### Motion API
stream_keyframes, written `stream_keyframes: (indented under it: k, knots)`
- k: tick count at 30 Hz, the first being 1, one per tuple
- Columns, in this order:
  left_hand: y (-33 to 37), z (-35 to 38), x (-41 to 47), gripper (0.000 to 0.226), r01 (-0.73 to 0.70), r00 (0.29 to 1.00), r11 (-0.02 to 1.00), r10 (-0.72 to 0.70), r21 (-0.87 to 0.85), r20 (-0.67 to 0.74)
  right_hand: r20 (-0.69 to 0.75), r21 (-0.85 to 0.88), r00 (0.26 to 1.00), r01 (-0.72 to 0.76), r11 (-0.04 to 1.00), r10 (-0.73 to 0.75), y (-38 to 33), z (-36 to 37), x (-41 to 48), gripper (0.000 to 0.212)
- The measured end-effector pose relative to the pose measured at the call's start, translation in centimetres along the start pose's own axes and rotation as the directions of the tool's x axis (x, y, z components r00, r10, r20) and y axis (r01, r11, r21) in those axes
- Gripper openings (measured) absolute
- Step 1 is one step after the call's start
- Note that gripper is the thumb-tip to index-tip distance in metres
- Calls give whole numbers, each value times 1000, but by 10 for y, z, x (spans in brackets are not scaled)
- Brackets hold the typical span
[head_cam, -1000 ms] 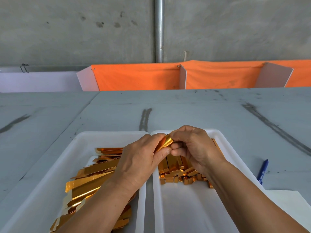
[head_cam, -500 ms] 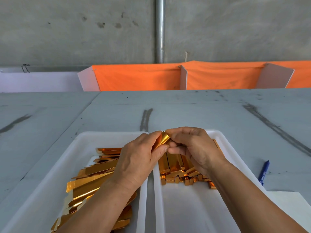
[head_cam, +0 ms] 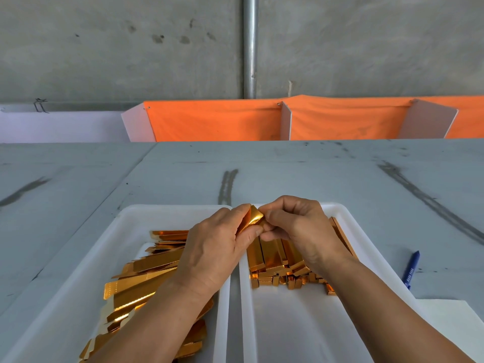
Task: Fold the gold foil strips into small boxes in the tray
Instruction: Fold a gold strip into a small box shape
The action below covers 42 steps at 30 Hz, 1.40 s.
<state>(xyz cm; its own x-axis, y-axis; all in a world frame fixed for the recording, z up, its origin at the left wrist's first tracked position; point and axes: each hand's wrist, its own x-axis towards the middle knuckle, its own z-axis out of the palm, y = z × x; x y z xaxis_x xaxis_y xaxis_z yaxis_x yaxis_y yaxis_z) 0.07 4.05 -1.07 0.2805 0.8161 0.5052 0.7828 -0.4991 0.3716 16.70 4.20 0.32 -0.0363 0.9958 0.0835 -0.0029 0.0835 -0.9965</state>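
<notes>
A partly folded gold foil strip point(head_cam: 253, 218) is pinched between my left hand point(head_cam: 217, 247) and my right hand point(head_cam: 298, 226), above the gap between two white trays. Only its upper end shows; the hands hide the remainder. The left tray point(head_cam: 78, 279) holds a loose pile of flat gold strips point(head_cam: 146, 279). In the right tray point(head_cam: 296, 326) lie several folded gold boxes point(head_cam: 275, 260) in a row near its far end, partly under my right hand.
A blue pen point(head_cam: 411, 268) lies on the grey table right of the trays, with a white sheet point(head_cam: 450, 323) near it. Orange cloth panels point(head_cam: 217, 121) stand along the table's far edge before a concrete wall with a metal pipe point(head_cam: 250, 48).
Both hands have kept pinching the strip and shifted slightly away from me; the folded end now shows more between the fingertips.
</notes>
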Motion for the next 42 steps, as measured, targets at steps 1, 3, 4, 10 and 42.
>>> stream_keyframes:
  k: [1,3,4,10,42]
  knots:
    - [-1,0,0,64,4,1000,1000,-4,-1,-2,2,-8,1000,1,1000,-1,0,1,0,12]
    - [-1,-1,0,63,-3,1000,1000,3,2,9,2,-17,1000,-6,1000,6,0,1,1,9]
    - [0,-1,0,61,-19,1000,1000,19,11,20,0,-25,1000,-16,1000,16,0,1,1,11]
    - [-2,0,4,61,-96,995,991,92,95,48,19,-142,997,-72,987,75,4,-3,5,9]
    - [-4,5,5,24,173,983,970,-180,-173,-28,-121,-428,949,216,878,-292,7,13,-5,9]
